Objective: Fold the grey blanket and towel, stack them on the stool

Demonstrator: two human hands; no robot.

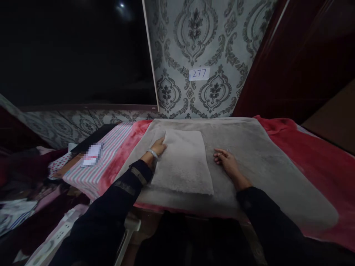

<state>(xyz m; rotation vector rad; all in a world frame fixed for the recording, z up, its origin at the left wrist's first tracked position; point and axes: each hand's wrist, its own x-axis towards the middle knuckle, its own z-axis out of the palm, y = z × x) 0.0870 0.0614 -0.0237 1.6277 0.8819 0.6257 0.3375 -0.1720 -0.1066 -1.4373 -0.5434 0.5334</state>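
Observation:
A light grey plush cloth (183, 162), folded into a rectangle, lies flat on a larger grey blanket (235, 136). My left hand (159, 147), with a bracelet at its wrist, is closed on the cloth's upper left edge. The cloth is slightly raised and creased there, and part of the fingers is hidden. To the right of the cloth, my right hand (226, 160) is over the blanket, apart from the cloth. Its fingers are loosely bent and slightly apart, and it holds nothing.
Red plush fabric (313, 159) and a striped cloth (93, 162) lie under the blanket. A blurred packet (93, 154) rests on the stripes. Behind are a dark screen (77, 55) and a wall label (199, 73) reading 277. A white power strip (55, 236) is at lower left.

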